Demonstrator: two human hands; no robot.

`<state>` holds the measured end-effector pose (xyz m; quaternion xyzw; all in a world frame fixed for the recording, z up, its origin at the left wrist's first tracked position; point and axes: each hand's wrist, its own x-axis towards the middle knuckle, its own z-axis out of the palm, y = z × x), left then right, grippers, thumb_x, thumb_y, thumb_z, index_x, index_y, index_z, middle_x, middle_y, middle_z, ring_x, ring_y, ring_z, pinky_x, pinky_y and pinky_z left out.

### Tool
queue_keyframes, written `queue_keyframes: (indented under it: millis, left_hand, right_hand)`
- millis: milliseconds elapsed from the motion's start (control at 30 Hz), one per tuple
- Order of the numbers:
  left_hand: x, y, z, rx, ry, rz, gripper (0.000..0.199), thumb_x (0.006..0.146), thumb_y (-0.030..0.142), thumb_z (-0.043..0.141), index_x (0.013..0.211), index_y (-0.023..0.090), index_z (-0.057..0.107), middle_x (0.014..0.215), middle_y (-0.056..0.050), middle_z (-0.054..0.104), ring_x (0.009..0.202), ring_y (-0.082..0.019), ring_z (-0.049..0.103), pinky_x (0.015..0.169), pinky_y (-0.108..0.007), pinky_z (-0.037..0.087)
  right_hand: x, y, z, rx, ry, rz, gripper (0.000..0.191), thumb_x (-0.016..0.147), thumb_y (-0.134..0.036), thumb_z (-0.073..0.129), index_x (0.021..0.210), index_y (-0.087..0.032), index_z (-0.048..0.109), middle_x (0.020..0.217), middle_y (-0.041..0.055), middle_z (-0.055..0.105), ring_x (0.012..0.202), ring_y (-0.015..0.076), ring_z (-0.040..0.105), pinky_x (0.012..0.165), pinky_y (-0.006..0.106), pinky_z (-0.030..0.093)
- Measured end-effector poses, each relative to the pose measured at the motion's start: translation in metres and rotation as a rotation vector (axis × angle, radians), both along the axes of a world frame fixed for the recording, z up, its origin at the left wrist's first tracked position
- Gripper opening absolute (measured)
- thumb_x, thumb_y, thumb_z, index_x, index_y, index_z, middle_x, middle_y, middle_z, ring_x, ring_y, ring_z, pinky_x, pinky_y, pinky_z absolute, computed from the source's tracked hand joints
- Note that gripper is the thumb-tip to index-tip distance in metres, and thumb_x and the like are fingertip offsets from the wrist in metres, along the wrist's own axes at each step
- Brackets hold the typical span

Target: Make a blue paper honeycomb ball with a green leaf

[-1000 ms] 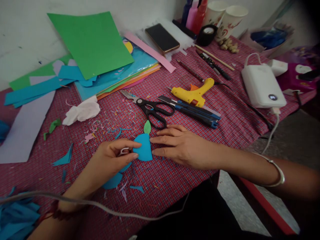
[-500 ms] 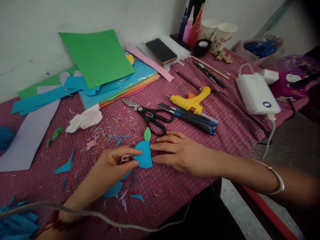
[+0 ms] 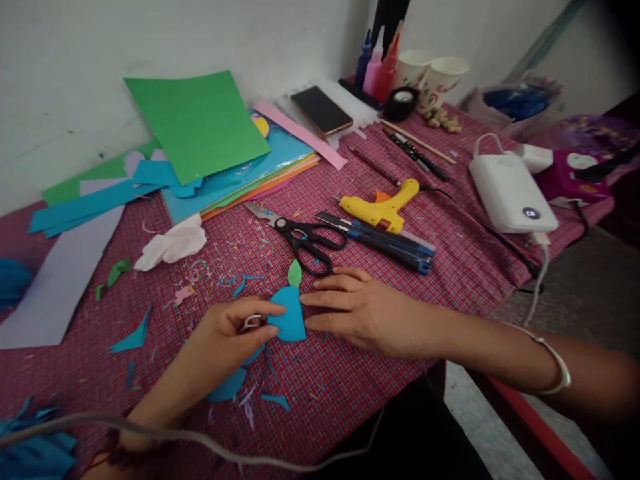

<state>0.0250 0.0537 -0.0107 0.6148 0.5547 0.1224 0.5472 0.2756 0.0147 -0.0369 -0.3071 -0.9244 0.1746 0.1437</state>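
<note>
A blue rounded paper piece (image 3: 289, 315) lies on the checked tablecloth, its left side between the thumb and forefinger of my left hand (image 3: 225, 333). A small green paper leaf (image 3: 295, 273) sits at its top edge. My right hand (image 3: 365, 310) rests palm down with fingers apart, the fingertips at the blue piece's right edge. Black-handled scissors (image 3: 305, 233) lie just beyond the leaf. A thin white curved piece (image 3: 251, 321) shows by my left fingers.
Blue utility knives (image 3: 390, 247) and a yellow glue gun (image 3: 383, 205) lie behind my right hand. Green paper (image 3: 200, 127) and other sheets are at the back. A white power bank (image 3: 513, 190) stands at right; a cable (image 3: 200, 437) crosses the front. Paper scraps lie at left.
The view has tilted slightly, so the objects sit a little lower in the picture. Both hands and the blue piece hold nearly the same positions relative to each other.
</note>
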Motion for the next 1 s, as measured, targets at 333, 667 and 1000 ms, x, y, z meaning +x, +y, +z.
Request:
queue_keyframes:
  millis: [333, 667, 1000]
  left_hand:
    - [-0.0011, -0.0013, -0.0006, -0.007, -0.088, -0.050, 0.045, 0.072, 0.024, 0.066, 0.116, 0.019, 0.057, 0.064, 0.006, 0.056, 0.057, -0.011, 0.048, 0.054, -0.023, 0.038]
    - [-0.0021, -0.0020, -0.0037, -0.018, -0.102, -0.079, 0.040, 0.078, 0.025, 0.064, 0.118, 0.019, 0.060, 0.080, 0.001, 0.067, 0.076, -0.015, 0.060, 0.070, -0.027, 0.048]
    - [-0.0003, -0.0026, -0.0011, 0.012, -0.075, -0.058, 0.043, 0.077, 0.028, 0.064, 0.119, 0.019, 0.064, 0.078, 0.000, 0.065, 0.072, -0.016, 0.058, 0.065, -0.027, 0.046]
  right_hand:
    - [-0.0001, -0.0003, 0.0002, -0.007, -0.002, -0.004, 0.032, 0.095, -0.022, 0.048, 0.126, -0.025, 0.059, 0.142, 0.0023, 0.054, 0.130, 0.0230, 0.042, 0.108, 0.045, 0.026]
    - [0.0006, 0.0001, 0.0016, -0.003, -0.004, 0.003, 0.033, 0.096, -0.022, 0.048, 0.126, -0.024, 0.059, 0.142, 0.0026, 0.053, 0.130, 0.0239, 0.042, 0.107, 0.046, 0.027]
    - [0.0001, 0.0000, 0.0017, -0.001, 0.009, 0.000, 0.032, 0.094, -0.021, 0.050, 0.125, -0.023, 0.060, 0.141, 0.0032, 0.055, 0.129, 0.0230, 0.043, 0.107, 0.046, 0.028]
